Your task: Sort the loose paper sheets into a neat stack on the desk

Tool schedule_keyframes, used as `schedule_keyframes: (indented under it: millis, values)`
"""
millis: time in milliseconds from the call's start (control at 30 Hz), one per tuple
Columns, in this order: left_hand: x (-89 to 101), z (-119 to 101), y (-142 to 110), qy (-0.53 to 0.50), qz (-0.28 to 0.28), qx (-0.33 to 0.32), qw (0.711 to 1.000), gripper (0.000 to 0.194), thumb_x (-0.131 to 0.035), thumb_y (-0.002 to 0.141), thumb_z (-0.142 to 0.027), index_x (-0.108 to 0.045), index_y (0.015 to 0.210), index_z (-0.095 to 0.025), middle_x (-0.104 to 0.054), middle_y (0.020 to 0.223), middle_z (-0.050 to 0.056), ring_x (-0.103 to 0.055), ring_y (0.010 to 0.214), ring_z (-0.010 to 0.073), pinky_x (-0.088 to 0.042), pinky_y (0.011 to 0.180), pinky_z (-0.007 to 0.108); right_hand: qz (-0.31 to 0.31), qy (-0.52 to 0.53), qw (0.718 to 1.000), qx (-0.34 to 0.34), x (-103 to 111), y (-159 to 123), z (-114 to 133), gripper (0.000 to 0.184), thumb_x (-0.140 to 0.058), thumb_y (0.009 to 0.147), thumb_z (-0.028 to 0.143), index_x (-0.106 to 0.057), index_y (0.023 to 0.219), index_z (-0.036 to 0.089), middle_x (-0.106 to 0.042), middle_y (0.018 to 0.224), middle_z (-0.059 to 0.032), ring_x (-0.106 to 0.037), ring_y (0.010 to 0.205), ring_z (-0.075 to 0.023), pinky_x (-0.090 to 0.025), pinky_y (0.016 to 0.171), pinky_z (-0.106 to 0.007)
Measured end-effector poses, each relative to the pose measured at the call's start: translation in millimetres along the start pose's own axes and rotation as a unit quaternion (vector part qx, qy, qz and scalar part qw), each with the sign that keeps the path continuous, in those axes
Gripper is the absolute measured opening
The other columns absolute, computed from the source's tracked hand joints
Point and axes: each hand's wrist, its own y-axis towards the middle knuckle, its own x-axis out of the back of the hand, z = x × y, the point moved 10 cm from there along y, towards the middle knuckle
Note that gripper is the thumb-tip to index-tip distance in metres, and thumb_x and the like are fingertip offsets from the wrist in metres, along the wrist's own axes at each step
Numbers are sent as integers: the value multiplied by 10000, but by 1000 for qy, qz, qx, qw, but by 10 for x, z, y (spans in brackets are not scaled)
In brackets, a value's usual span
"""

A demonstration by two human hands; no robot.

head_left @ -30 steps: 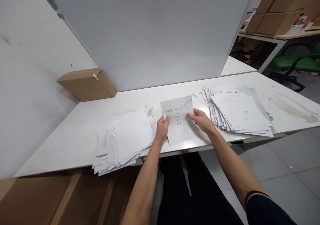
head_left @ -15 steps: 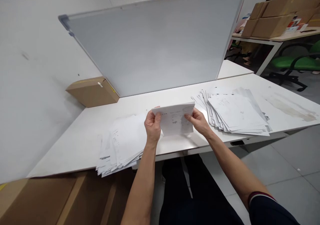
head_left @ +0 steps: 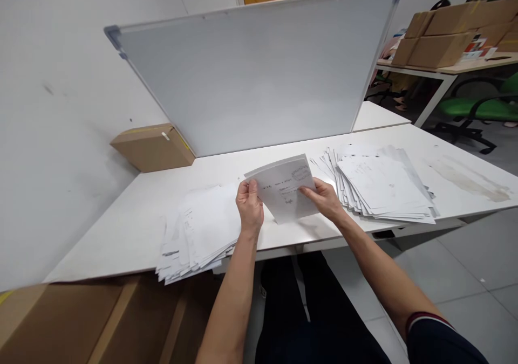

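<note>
The paper is held up between the two hands above the near part of the table, its written face turned toward the person. Its far edge slants, higher toward the right hand than toward the left hand; the tilt and the fingers make its long axis hard to tell. The left hand pinches its left edge, thumb in front; the right hand grips its right edge likewise. The paper is white, slightly bowed, with dark handwriting too small to read and a round mark near its upper right corner.

Left of the left hand lies a loose paper pile; right of the right hand, a fanned stack. Beyond both hands stands a whiteboard, with a cardboard box to its left. Far right of the right hand is a green chair.
</note>
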Motion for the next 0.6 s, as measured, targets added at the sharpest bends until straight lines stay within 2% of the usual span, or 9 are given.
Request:
schedule_keyframes:
  millis: [100, 167, 200, 267, 333, 400, 467, 533, 600]
  values:
    - [47, 5, -4, 2, 5, -5, 1000, 242, -676, 711, -421, -572, 746, -205, -635, 789, -16, -593, 790, 116, -476, 783, 266, 0, -84, 996, 19, 97, 31, 172, 260, -559, 810, 415, -655, 898, 190, -690, 899, -42, -621, 815, -205, -478, 658, -294]
    - [79, 2, -2, 22, 23, -5, 999, 254, -689, 707, -394, -601, 869, -220, -637, 842, 1, -597, 811, 121, -474, 781, 264, 17, -163, 985, 48, 160, 61, 376, 239, -526, 836, 396, -641, 896, 195, -684, 865, -36, -610, 758, -180, -450, 614, -267]
    - [89, -4, -5, 39, 37, -8, 999, 325, -707, 693, -368, -596, 969, -235, -636, 903, 12, -600, 846, 127, -469, 796, 266, 31, -216, 974, 64, 178, 76, 499, 229, -506, 851, 384, -633, 894, 199, -679, 842, -31, -599, 723, -167, -429, 591, -256]
    - [107, -12, -22, 85, 62, -15, 994, 546, -753, 646, -309, -537, 1146, -266, -610, 1055, 42, -591, 951, 147, -447, 852, 272, 70, -336, 935, 87, 163, 102, 740, 214, -464, 878, 354, -619, 884, 207, -665, 788, -24, -570, 654, -147, -376, 546, -242]
    - [120, 31, -61, 124, 82, -13, 989, 658, -782, 606, -278, -506, 1204, -271, -574, 1162, 66, -564, 1048, 171, -416, 911, 281, 115, -451, 880, 92, 86, 122, 915, 209, -438, 891, 321, -609, 862, 205, -653, 744, -28, -546, 606, -142, -323, 515, -241]
    - [115, 141, -124, 140, 108, 3, 984, 601, -778, 609, -287, -543, 1160, -244, -586, 1156, 77, -552, 1077, 187, -401, 932, 291, 163, -540, 821, 87, -48, 128, 989, 203, -434, 892, 300, -602, 847, 195, -652, 729, -45, -544, 597, -150, -285, 504, -248]
    - [104, 295, -203, 135, 137, 29, 981, 482, -748, 646, -322, -578, 1085, -215, -623, 1089, 75, -567, 1044, 192, -408, 922, 303, 213, -593, 772, 80, -213, 110, 952, 190, -443, 891, 294, -596, 850, 188, -656, 735, -62, -557, 609, -163, -262, 501, -255]
    - [130, 444, -271, 142, 150, 52, 977, 385, -706, 689, -363, -596, 1018, -196, -650, 1014, 67, -584, 983, 189, -426, 887, 303, 253, -615, 743, 74, -358, 80, 837, 176, -451, 892, 290, -592, 868, 189, -661, 743, -70, -571, 628, -175, -250, 499, -259]
    - [189, 552, -311, 170, 146, 65, 972, 334, -663, 726, -397, -605, 980, -188, -662, 964, 59, -591, 933, 183, -434, 849, 291, 276, -619, 732, 69, -443, 61, 697, 175, -448, 897, 291, -588, 878, 189, -660, 741, -74, -582, 643, -184, -245, 496, -262]
